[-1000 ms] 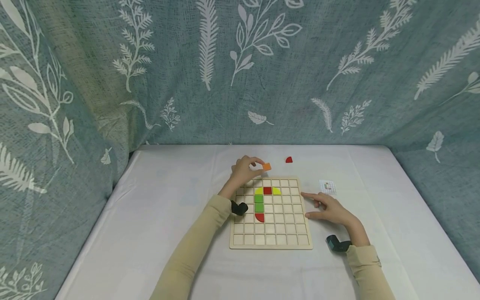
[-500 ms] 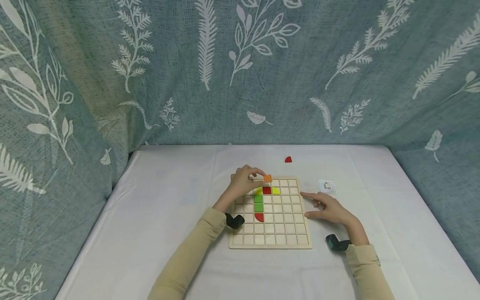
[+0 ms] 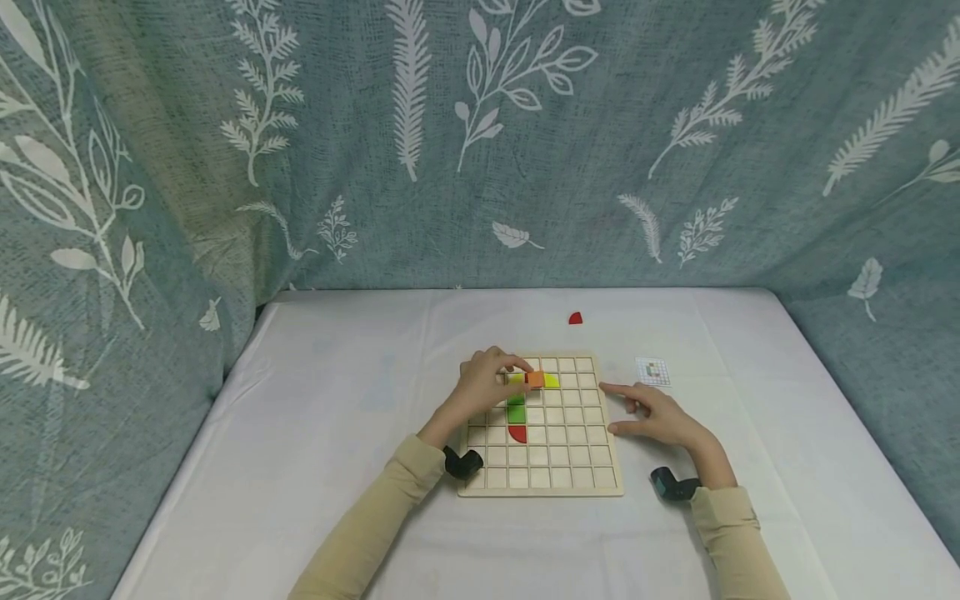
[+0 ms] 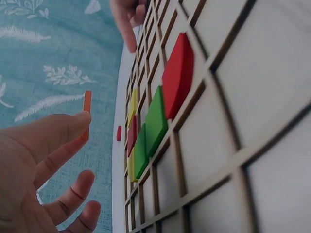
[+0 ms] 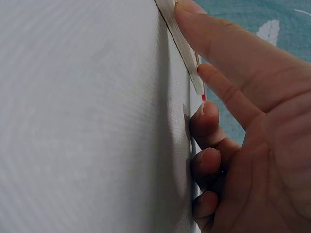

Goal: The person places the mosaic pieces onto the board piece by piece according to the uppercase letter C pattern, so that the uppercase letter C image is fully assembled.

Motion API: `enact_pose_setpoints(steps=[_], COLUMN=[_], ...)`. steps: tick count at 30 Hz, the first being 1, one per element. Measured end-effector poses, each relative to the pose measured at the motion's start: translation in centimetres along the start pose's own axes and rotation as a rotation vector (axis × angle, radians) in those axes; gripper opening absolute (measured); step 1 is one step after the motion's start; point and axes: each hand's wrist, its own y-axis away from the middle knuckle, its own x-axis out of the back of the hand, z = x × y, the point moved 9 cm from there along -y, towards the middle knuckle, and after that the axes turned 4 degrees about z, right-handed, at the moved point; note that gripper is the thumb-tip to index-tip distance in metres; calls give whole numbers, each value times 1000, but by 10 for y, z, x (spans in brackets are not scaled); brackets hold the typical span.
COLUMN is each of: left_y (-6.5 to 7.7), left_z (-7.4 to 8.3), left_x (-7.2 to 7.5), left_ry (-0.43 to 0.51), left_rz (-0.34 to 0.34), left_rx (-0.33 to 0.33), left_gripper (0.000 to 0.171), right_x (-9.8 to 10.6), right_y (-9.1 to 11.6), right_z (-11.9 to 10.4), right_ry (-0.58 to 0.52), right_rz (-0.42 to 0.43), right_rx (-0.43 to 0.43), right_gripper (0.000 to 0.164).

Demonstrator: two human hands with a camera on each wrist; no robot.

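My left hand [image 3: 480,385] pinches a thin orange square tile [image 3: 535,380] between thumb and forefinger, over the top part of a wooden grid board [image 3: 540,492]. In the left wrist view the orange tile [image 4: 87,104] stands off from the board's surface. Set in the grid are yellow rounded tiles [image 3: 552,381], green squares [image 3: 516,414] and a red quarter-round tile [image 3: 517,433]. The dark red square [image 4: 131,133] between the yellows is mostly covered in the head view. My right hand [image 3: 654,417] touches the board's right edge with outstretched thumb and forefinger, its other fingers bent.
A loose red quarter-round tile [image 3: 575,318] lies on the white cloth behind the board. Right of the board is a small card [image 3: 653,372] printed with a grid pattern. A leafy blue-green curtain [image 3: 450,208] rises behind the table.
My left hand has brought the orange tile from behind the board toward me, over the grid's upper row of coloured tiles. The right hand has stayed at the board's edge.
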Motion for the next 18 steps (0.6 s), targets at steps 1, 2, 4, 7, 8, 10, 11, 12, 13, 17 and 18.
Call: enact_pose_setpoints(steps=[1, 2, 4, 7, 8, 10, 11, 12, 13, 17, 18], left_y=[2, 3, 7, 11, 12, 14, 16, 17, 18, 21, 22], left_z=[0, 0, 0, 1, 1, 2, 2, 3, 3, 6, 6], left_x=[-1, -2, -3, -5, -5, -7, -8, -8, -9, -11, -11], left_ry=[-2, -3, 0, -7, -12, -17, -14, -13, -12, -15, -18], left_rz=[-4, -7, -5, -6, -7, -12, -17, -19, -21, -20, -19], left_rx=[-1, -1, -10, -12, -12, -14, -15, -19, -22, -40, -40], left_gripper=[27, 27, 27, 26, 26, 24, 23, 22, 22, 22, 22], right_x=[0, 0, 0, 0, 0, 0, 0, 0, 0, -1, -1], right_y=[0, 0, 0, -1, -1, -1, -1, -1, -1, 0, 0], right_z=[0, 0, 0, 1, 1, 1, 1, 1, 0, 0, 0], right_ry=[0, -2, -7, -9, -8, -7, -9, -12, -16, -26, -26], right_rz=[1, 2, 4, 10, 11, 10, 10, 10, 8, 2, 3], right_rx=[-1, 2, 6, -1, -3, -1, 1, 2, 6, 11, 10], right_gripper=[66, 66, 66, 66, 66, 67, 67, 66, 66, 66, 65])
